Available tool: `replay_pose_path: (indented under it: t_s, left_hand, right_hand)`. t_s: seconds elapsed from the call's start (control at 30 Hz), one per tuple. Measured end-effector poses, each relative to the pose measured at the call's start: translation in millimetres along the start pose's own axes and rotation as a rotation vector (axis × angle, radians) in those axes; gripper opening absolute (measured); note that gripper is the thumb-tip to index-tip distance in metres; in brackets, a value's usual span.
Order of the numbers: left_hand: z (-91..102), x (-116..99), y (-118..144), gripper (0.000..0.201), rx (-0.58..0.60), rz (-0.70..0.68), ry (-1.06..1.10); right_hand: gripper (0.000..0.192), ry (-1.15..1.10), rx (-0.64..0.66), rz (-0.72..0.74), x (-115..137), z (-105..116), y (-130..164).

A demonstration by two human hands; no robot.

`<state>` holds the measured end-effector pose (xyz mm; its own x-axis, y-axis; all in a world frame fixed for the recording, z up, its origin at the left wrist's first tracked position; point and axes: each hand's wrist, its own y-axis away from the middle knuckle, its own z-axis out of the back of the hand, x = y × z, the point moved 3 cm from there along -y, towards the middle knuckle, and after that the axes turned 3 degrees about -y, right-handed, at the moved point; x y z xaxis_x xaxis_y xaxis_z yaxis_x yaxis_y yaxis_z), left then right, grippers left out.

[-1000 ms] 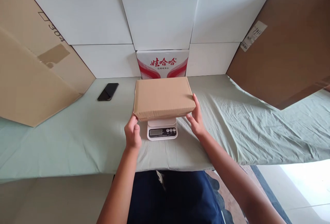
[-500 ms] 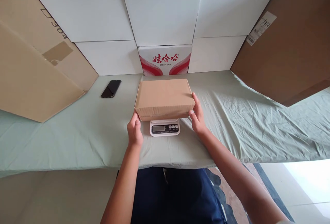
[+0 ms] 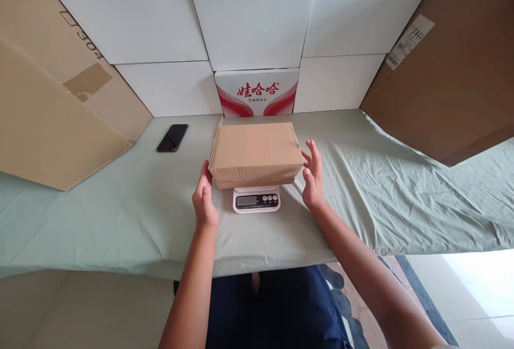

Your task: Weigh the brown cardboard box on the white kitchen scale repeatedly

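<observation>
A: Any writing to read?

B: The white carton (image 3: 257,92) at the back shows red Chinese characters above red swooshes. The big cardboard (image 3: 60,97) on the left reads "304". The one on the right (image 3: 450,70) carries a white label (image 3: 409,41), too small to read.

A: And the box?

B: The box (image 3: 255,152) lies flat on the scale (image 3: 256,199), mid-table (image 3: 120,215), covering most of it; the display shows below.

A: The hands?

B: Left hand (image 3: 204,199) is open, fingertips at the box's left corner. Right hand (image 3: 312,177) is open, fingers spread, just beside the right edge, apparently not touching. A phone (image 3: 172,137) lies well to the left.
</observation>
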<state>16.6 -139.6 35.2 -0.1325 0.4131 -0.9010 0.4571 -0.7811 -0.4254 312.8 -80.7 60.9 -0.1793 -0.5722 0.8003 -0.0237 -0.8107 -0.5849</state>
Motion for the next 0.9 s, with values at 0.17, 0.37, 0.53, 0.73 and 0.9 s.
replay_pose_path:
  t_s: [0.17, 0.37, 0.53, 0.73, 0.9]
  left_hand:
    - [-0.7, 0, 2, 0.076, 0.024, 0.005, 0.028]
    - [-2.8, 1, 3, 0.082, 0.057, 0.058, -0.017]
    - [-4.2, 0, 6, 0.081, 0.107, 0.07, -0.058]
    - [-13.4, -13, -33, 0.076, 0.154, -0.01, -0.013]
    - [-45.5, 16, -95, 0.07, 0.23, 0.053, 0.048]
  right_hand:
    - [0.069, -0.053, 0.03, 0.007, 0, -3, 2]
    - [0.073, -0.052, 0.092, 0.021, -2, -5, 3]
    - [0.069, -0.087, 0.135, 0.037, 4, -9, 8]
    - [0.071, -0.096, 0.066, 0.064, 23, -14, -28]
    - [0.067, -0.174, 0.013, 0.041, -5, -35, -88]
